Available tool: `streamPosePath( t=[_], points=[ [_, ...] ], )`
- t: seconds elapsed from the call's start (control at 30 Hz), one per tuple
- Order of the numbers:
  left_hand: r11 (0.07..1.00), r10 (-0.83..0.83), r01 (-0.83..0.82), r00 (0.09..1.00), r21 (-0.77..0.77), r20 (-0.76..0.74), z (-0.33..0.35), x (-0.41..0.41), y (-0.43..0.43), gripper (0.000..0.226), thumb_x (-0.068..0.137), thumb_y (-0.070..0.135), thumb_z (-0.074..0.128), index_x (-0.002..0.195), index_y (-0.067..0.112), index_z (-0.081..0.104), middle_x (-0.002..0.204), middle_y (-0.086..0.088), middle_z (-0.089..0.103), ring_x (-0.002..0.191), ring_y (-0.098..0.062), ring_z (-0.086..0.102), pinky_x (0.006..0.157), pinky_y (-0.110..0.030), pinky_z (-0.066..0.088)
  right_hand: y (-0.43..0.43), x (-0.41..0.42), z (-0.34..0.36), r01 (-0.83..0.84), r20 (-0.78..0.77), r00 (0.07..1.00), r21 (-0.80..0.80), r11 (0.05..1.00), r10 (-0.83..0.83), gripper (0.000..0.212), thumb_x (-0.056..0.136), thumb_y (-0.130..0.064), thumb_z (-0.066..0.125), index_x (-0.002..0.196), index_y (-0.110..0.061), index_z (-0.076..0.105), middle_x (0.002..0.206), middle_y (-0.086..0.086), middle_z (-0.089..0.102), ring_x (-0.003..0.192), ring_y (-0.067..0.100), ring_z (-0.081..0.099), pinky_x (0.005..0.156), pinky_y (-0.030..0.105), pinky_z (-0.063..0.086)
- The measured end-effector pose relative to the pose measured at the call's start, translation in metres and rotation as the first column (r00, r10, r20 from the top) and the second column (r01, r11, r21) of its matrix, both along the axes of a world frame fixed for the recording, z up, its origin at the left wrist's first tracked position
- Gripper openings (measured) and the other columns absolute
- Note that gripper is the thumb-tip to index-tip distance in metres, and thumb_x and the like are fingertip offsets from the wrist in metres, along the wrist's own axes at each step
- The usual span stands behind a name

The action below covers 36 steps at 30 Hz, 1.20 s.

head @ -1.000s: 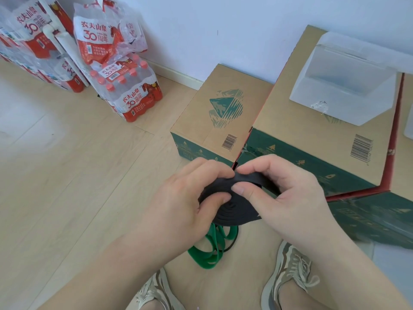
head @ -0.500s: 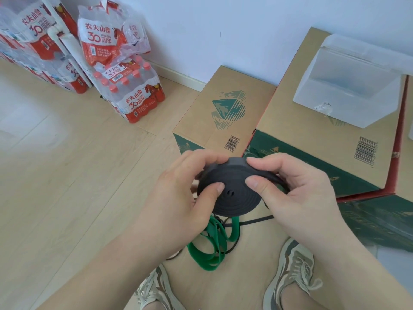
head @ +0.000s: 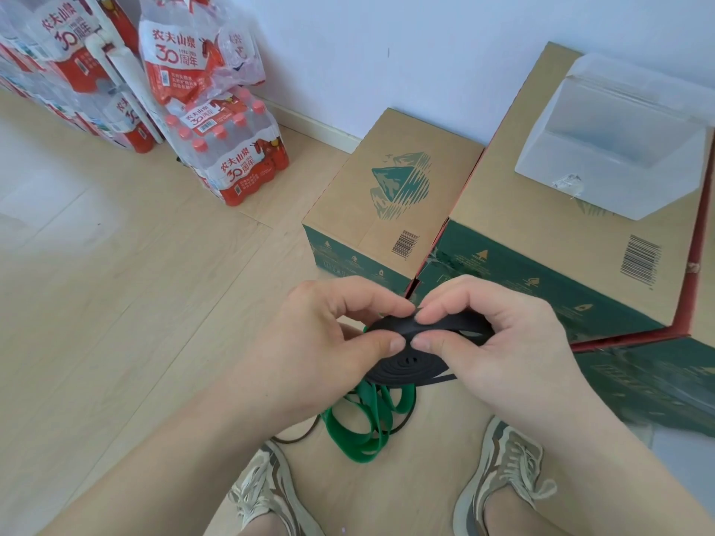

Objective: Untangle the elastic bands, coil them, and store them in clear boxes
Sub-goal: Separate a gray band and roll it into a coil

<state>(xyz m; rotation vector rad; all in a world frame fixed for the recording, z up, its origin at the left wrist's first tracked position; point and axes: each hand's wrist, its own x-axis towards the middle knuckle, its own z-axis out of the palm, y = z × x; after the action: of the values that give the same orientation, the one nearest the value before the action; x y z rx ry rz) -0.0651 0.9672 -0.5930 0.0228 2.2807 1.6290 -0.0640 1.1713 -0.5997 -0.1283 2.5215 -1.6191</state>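
While your left hand (head: 329,342) and right hand (head: 503,342) both pinched the flat black rubber band coil (head: 406,365) at its top edge, a loose tail ran rightward. The translucent plastic box (head: 619,168) stood well apart, up and right on the brown cardboard carton (head: 522,234), nearer your right hand.

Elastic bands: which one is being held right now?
The black band, coiled, pinched by the left hand and right hand; the green band lies loose on the floor.
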Motion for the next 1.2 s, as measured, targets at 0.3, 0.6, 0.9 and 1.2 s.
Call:
streamPosePath(
  t=[0.3, 0.6, 0.9, 1.2],
  points=[
    [0.965, -0.126, 0.062, 0.961, -0.253, -0.246, -0.007, 0.004, 0.009, 0.026, 0.081, 0.023, 0.076, 0.106, 0.031, 0.075, 0.101, 0.016, 0.073, 0.099, -0.006, 0.069, 0.084, -0.035, 0.059, -0.001, 0.001, -0.003, 0.008, -0.077, 0.997, 0.083, 0.997, -0.002, 0.032, 0.074, -0.006, 0.086, 0.081, -0.034, 0.073, 0.093, -0.012, 0.073, 0.096, 0.011, 0.068, 0.082, 0.024, 0.053],
    [0.997, 0.081, -0.081, 0.948, 0.013, -0.307, -0.007, 0.004, 0.007, 0.045, 0.091, -0.008, 0.068, 0.114, 0.030, 0.075, 0.105, 0.011, 0.068, 0.105, -0.013, 0.065, 0.068, -0.031, 0.063, 0.009, -0.006, 0.000, 0.133, -0.065, 0.988, -0.101, 0.986, -0.140, 0.018, 0.091, -0.019, 0.074, 0.098, -0.035, 0.079, 0.099, -0.011, 0.077, 0.100, 0.013, 0.071, 0.082, 0.022, 0.057],
    [0.977, 0.210, -0.200, 0.961, 0.074, -0.182, -0.001, 0.001, 0.007, 0.047, 0.093, -0.005, 0.067, 0.105, 0.040, 0.074, 0.100, 0.011, 0.072, 0.099, -0.013, 0.065, 0.067, -0.034, 0.063, 0.005, -0.004, 0.005, 0.125, 0.100, 0.990, -0.279, 0.952, -0.101, 0.015, 0.087, -0.027, 0.074, 0.101, -0.028, 0.068, 0.108, -0.004, 0.079, 0.103, 0.016, 0.074, 0.087, 0.030, 0.059],
    [0.985, 0.159, -0.154, 0.985, 0.074, -0.062, -0.001, -0.002, 0.003, 0.025, 0.088, 0.015, 0.080, 0.096, 0.037, 0.070, 0.103, 0.011, 0.074, 0.094, -0.011, 0.074, 0.077, -0.033, 0.064, 0.008, -0.003, -0.002, 0.125, 0.007, 0.992, -0.167, 0.978, -0.125, 0.034, 0.091, -0.003, 0.075, 0.103, -0.035, 0.073, 0.104, -0.015, 0.078, 0.100, 0.010, 0.072, 0.084, 0.020, 0.059]
  ],
)
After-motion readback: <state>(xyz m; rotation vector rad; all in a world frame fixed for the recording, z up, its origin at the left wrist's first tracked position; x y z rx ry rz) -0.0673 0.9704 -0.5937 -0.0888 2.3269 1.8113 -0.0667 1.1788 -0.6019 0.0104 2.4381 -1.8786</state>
